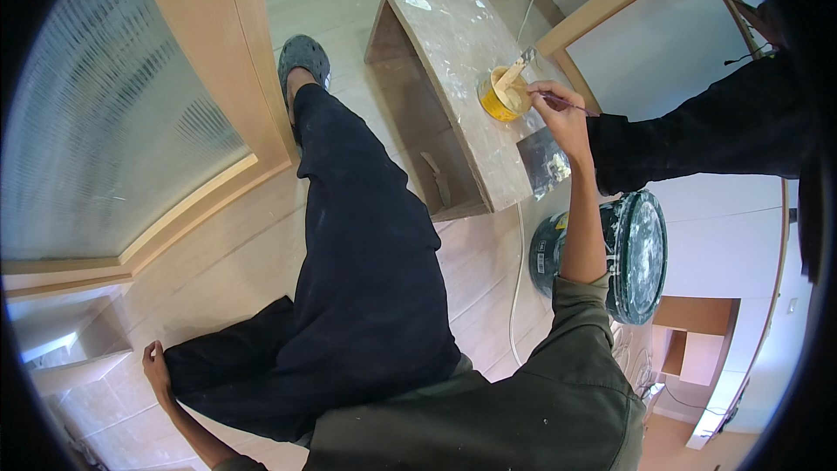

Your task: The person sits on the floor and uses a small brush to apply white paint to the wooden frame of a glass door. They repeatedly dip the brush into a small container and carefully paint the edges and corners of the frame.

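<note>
My right hand is closed in a pinch around a thin paintbrush with a dark purple handle. Its far end reaches the mouth of a small yellow can, and the tip is hard to make out. Cream-coloured paste or paint fills the can, and a flat spatula-like tool smeared with it leans out over the rim. The can stands on a stained, box-like wooden stand. Far from these, at lower left, my left hand is beside my bent, black-trousered knee, its fingers curled with nothing visible in them.
A dark green, paint-splashed bucket stands beside my right forearm. A white cable runs along the tiled floor. At right is another person's black-clothed limb. A wood-framed glass panel is at left. A whitish strip lies inside the stand.
</note>
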A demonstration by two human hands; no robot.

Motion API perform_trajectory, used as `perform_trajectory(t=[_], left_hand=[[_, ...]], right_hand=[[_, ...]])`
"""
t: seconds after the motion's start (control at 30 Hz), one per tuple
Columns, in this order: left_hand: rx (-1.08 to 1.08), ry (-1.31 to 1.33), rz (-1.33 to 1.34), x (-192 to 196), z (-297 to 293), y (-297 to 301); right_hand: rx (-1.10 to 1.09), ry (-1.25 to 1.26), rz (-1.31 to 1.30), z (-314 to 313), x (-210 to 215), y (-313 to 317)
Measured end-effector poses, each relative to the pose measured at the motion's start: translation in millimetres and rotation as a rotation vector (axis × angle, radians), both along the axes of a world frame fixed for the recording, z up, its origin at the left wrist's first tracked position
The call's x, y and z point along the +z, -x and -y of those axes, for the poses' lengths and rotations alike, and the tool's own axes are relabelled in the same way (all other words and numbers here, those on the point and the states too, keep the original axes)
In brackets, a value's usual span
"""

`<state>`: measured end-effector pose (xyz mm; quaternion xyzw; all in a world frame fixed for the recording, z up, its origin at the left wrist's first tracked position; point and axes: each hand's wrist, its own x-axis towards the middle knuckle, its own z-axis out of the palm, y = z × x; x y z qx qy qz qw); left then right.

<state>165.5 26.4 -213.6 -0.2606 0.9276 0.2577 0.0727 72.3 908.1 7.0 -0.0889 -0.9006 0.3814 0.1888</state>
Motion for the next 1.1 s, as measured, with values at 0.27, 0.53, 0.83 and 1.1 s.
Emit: perform_trajectory(t=[0.27, 0.53, 0.83, 1.1], left_hand=[[0.002, 0.020, 0.010, 8.1, -12.3, 1.8], [0.011, -0.001, -0.016, -0.7, 0.3, -1.3], [0.011, 0.007, 0.005, 6.7, -7.1, 0.5], [0.016, 0.008, 0.008, 6.1, -4.8, 0.1]], right_hand=[[-0.019, 0.020, 0.007, -6.7, -4.2, -0.5], [-0.003, 0.080, -0.065, -4.0, -10.8, 2.2], [-0.032, 0.114, -0.107, -5.1, -15.0, 4.6], [-0.058, 0.055, -0.128, -6.3, -17.0, 5.6]])
